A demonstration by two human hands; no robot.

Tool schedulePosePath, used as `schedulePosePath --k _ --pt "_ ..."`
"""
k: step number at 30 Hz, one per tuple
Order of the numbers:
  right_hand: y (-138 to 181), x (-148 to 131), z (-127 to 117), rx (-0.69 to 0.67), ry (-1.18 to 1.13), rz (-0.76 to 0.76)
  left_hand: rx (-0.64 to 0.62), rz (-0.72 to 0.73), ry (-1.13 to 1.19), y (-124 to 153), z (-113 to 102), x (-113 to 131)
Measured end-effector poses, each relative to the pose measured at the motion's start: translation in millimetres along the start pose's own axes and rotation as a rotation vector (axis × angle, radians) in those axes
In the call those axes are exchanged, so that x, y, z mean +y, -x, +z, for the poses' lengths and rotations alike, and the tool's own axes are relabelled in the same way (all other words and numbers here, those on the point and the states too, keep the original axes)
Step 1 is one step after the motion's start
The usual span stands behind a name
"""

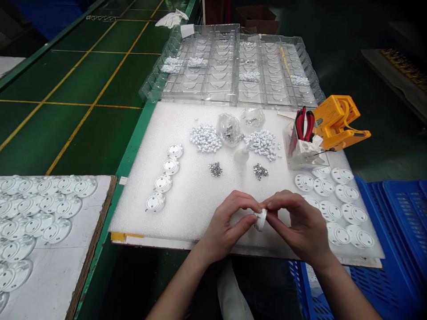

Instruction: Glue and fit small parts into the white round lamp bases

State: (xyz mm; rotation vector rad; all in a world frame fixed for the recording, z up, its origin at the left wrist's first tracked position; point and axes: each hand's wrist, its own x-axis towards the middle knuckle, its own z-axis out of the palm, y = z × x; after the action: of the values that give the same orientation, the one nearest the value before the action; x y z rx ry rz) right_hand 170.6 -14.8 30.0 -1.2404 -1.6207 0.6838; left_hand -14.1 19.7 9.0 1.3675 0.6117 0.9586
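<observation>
A white foam sheet (156, 133) covers a green factory counter (125, 169) as the left hand (227, 226) and right hand (300, 222) pinch a white plastic disc (260, 220) just above it. Four discs (171, 166) lie in a row, with more discs (343, 193) at right; heaps of silver parts (205, 138) remain.

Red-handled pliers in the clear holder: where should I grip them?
Grip the red handles of the pliers together near their top, coming from above, since they stand up out of the clear acrylic holder and the yellow tool crowds their right.
</observation>
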Motion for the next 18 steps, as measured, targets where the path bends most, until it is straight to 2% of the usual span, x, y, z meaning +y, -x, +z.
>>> schedulePosePath --k 7,18 --pt "1.1 -1.3 -0.1 0.013 -0.11 0.069 -0.104 0.021 0.054 0.5 -0.3 1.8" --pt "-2.1 -0.5 2.0 -0.015 -0.117 0.126 -0.059 0.025 0.115 5.6 1.0 -9.1"
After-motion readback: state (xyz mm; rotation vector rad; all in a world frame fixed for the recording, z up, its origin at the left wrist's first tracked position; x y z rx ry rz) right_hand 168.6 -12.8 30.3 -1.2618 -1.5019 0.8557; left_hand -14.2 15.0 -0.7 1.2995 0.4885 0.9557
